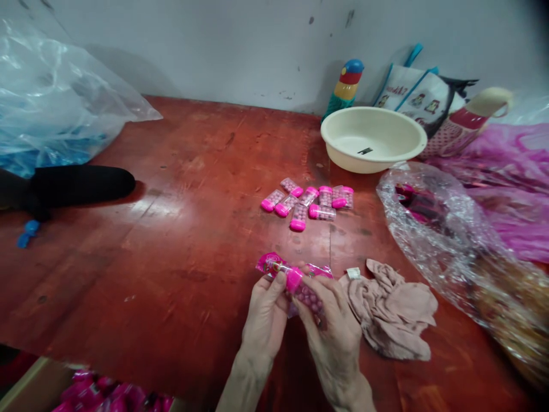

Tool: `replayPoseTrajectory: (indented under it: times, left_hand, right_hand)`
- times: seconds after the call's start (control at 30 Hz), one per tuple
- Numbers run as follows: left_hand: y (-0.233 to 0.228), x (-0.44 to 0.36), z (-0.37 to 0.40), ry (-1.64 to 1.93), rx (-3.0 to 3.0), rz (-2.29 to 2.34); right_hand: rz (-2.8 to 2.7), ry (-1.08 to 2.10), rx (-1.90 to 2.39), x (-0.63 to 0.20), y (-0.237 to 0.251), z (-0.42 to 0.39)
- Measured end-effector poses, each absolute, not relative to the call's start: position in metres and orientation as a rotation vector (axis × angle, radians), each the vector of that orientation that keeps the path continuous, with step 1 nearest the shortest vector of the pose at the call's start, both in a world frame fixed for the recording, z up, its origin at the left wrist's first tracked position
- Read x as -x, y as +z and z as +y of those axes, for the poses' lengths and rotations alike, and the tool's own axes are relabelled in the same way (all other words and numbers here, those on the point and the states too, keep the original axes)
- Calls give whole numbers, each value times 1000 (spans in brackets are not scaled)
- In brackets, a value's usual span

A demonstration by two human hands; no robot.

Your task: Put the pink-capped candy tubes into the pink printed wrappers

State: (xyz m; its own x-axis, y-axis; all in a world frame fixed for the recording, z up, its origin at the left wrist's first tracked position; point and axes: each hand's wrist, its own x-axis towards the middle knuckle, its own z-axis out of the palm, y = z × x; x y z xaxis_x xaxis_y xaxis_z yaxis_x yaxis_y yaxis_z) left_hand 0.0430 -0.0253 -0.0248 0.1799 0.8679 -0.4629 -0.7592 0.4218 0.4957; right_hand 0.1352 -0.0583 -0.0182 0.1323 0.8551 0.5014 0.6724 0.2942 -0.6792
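Both my hands are low at the table's near edge. My right hand grips a small clear tube of pink beads with a pink cap. My left hand pinches a pink printed plastic wrapper at the tube's capped end. The tube's cap sits at the wrapper's mouth; whether it is inside I cannot tell. Farther up the red wooden table lies a loose cluster of several identical pink-capped tubes.
A crumpled beige cloth lies right of my hands. A clear plastic bag spreads at the right, a cream basin behind it. A black sleeve and a bag of blue items are left. Pink packets fill a box below.
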Motion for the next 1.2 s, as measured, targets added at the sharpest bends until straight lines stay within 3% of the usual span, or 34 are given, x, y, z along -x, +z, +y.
replayPoseTrajectory:
  times: [0.67,0.9,1.2]
  left_hand:
    - [-46,-44,-26,1172,-195,767]
    - [-41,-46,-29,1118,-326,726]
    - [-41,-36,-28,1054,-426,734]
  right_hand:
    - [-1496,312,1528,-129,-35,-65]
    - [-1216,1007,1705,-131,-36,-71]
    - [-1181,1268,1611,-139,-20,-65]
